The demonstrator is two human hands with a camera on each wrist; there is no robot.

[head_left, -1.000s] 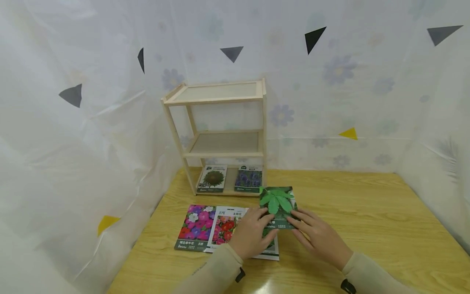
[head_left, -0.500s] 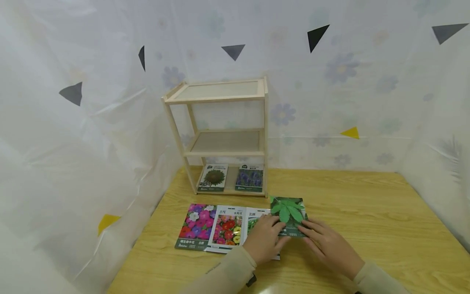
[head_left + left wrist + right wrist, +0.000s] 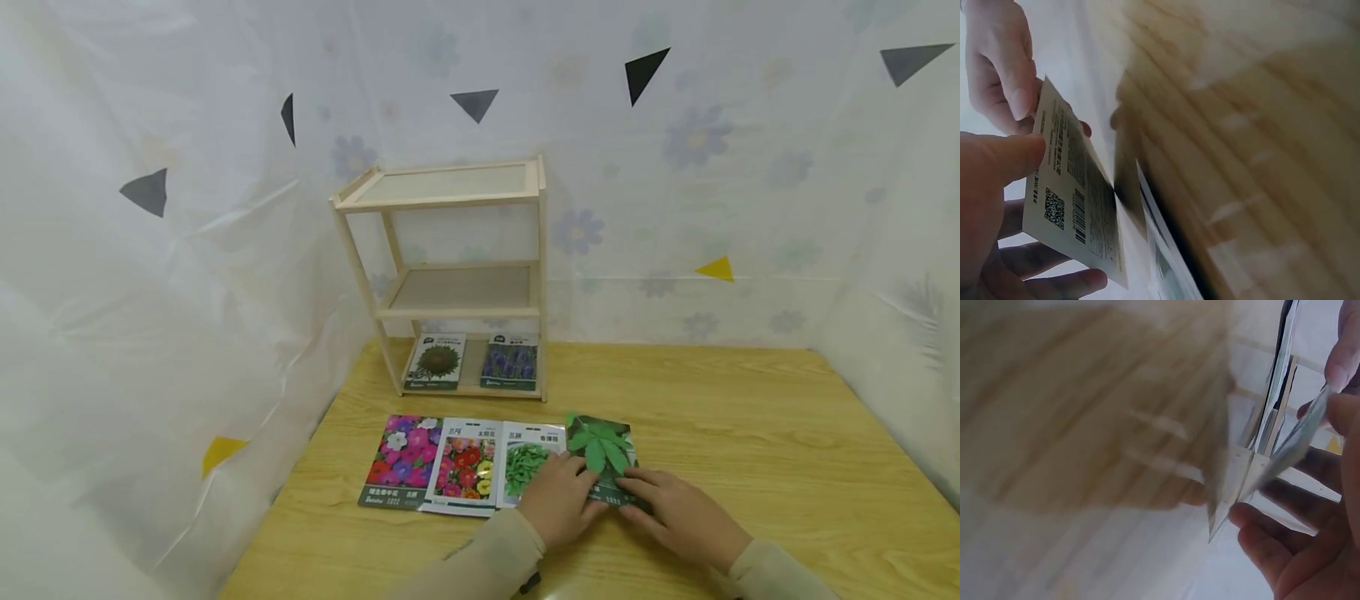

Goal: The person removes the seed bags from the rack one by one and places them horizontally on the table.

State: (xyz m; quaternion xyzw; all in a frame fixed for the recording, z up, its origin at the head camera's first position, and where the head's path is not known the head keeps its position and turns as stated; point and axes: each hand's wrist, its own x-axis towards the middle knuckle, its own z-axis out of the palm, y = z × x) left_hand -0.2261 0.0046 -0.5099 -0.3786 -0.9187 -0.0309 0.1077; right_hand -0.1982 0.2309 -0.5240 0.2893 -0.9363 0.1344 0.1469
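Both hands hold a seed packet with a green palmate leaf on its front [image 3: 600,446], low over the table at the right end of a row of packets. My left hand [image 3: 558,502] pinches its lower left side, and my right hand [image 3: 686,521] pinches its lower right side. In the left wrist view the back of the seed packet [image 3: 1072,181] shows a QR code and barcode, with a thumb on this face and fingers behind. The row has a pink and purple flower packet [image 3: 403,454], a red and yellow flower packet [image 3: 465,467] and a green leafy packet [image 3: 525,467], partly covered by my left hand.
A three-tier wooden rack [image 3: 457,313] stands behind the row. On its bottom shelf lean a sunflower-like packet [image 3: 437,363] and a purple flower packet [image 3: 510,363]. The wood-grain table [image 3: 750,433] extends to the right. A white patterned sheet [image 3: 750,192] hangs around it.
Both hands have brought the leaf packet down toward me and slightly right, from in front of the rack to the row's right end. The green leafy packet is now more visible.
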